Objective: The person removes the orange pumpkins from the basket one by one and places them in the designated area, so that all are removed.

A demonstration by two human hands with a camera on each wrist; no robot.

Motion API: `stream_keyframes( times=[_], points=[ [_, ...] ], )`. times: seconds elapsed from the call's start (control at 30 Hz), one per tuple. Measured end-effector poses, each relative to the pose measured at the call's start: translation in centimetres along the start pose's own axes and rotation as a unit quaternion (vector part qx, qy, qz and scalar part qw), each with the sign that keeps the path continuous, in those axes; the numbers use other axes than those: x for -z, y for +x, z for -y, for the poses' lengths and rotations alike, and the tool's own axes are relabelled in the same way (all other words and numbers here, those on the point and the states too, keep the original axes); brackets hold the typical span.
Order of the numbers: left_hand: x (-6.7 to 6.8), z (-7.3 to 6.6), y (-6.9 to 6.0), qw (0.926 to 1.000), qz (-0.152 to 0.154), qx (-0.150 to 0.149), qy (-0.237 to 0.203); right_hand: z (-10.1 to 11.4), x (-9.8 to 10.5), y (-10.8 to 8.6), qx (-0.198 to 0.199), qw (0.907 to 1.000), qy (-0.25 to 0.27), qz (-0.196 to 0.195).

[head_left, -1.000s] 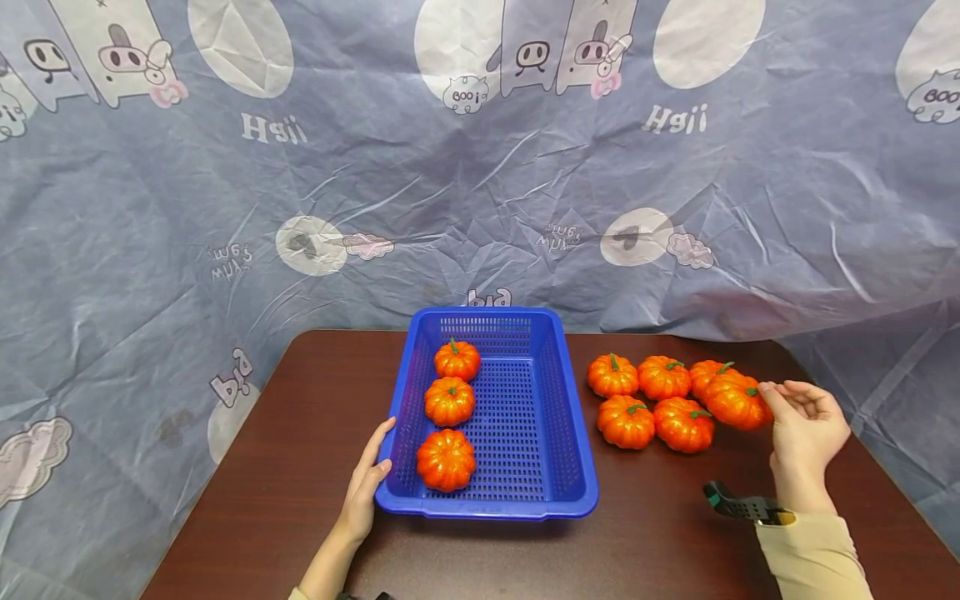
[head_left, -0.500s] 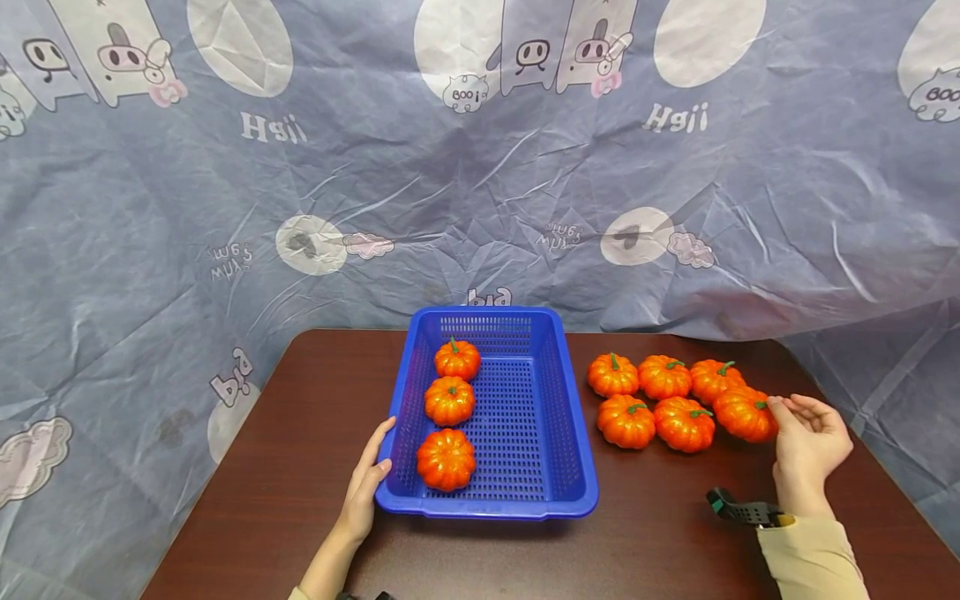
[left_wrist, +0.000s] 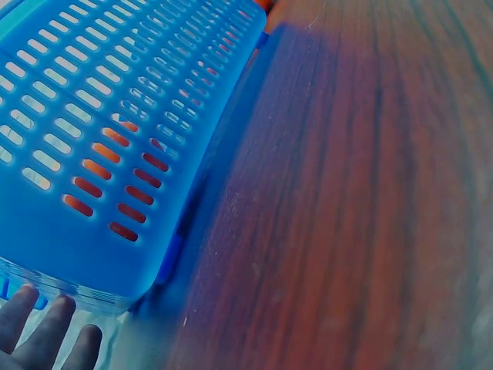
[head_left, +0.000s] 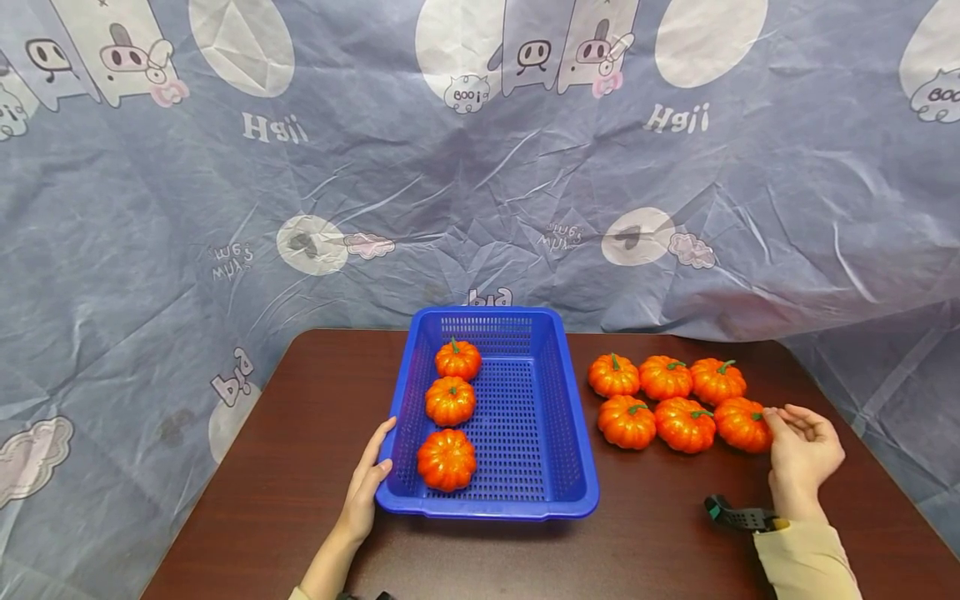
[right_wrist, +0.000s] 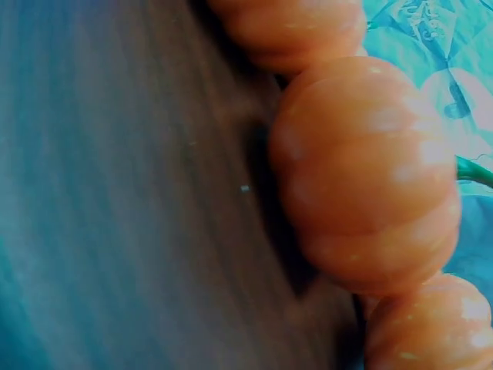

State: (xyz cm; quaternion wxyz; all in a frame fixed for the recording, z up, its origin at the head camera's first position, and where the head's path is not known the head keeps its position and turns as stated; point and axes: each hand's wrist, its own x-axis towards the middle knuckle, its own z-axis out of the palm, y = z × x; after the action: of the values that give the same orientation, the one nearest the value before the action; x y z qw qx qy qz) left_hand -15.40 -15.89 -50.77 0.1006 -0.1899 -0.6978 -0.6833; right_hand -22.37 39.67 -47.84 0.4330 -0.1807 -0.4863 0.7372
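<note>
In the head view a small orange pumpkin with a green stem stands at the front right of a cluster of like pumpkins. My right hand pinches its stem between thumb and forefinger, the other fingers loosely bent. Large in the right wrist view is an orange pumpkin; the right hand is not seen there. A blue perforated basket stands mid-table with 3 pumpkins lined along its left side, the nearest pumpkin at the front. Against its left side rests my left hand, its fingertips at the rim in the left wrist view.
Several other pumpkins stand in two rows right of the basket on the brown table. A grey-blue printed cloth hangs behind the table. A dark wrist strap sits at the right cuff.
The pumpkin under my right hand has shifted toward me, from overlapping the back-row pumpkin into line with the front row. My left hand and the basket have stayed put.
</note>
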Motion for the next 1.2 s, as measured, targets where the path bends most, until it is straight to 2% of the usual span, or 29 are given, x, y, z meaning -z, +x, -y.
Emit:
stream_keyframes(
  times=[0.23, 0.47, 0.67, 0.87, 0.9, 0.97, 1.03, 1.13, 1.2],
  points=[
    [0.0, 0.0, 0.0, 1.0, 0.0, 0.0, -0.004, 0.0, 0.2, -0.4, -0.037, 0.9992, -0.011, 0.01],
    [0.0, -0.1, 0.1, 0.9999, 0.005, -0.003, -0.011, 1.0, -0.4, -0.5, -0.038, 0.9993, 0.004, -0.004],
    [0.0, -0.1, 0.1, 1.0, 0.0, 0.001, -0.004, 2.4, -2.0, -0.7, -0.034, 0.999, 0.027, 0.01],
    [0.0, -0.1, 0.1, 1.0, -0.001, 0.003, -0.002, 3.5, -4.4, -1.4, -0.033, 0.9959, 0.072, 0.044],
    [0.0, -0.1, 0.1, 1.0, -0.001, 0.003, -0.003, 3.1, -4.5, -1.1, -0.031, 0.9937, 0.09, 0.06],
    [0.0, -0.1, 0.1, 1.0, -0.001, 0.003, -0.004, 3.0, -5.2, -1.0, -0.023, 0.9922, 0.088, 0.086],
    [0.0, -0.1, 0.1, 1.0, -0.001, 0.003, -0.004, 2.3, -5.7, -0.6, -0.015, 0.986, 0.119, 0.116],
    [0.0, -0.1, 0.1, 1.0, 0.0, 0.006, -0.005, 3.3, -7.5, -2.0, -0.002, 0.9858, 0.1, 0.135],
    [-0.1, -0.1, 0.1, 1.0, -0.001, 0.008, -0.003, 4.3, -8.9, -3.4, -0.006, 0.9823, 0.123, 0.141]
  ],
)
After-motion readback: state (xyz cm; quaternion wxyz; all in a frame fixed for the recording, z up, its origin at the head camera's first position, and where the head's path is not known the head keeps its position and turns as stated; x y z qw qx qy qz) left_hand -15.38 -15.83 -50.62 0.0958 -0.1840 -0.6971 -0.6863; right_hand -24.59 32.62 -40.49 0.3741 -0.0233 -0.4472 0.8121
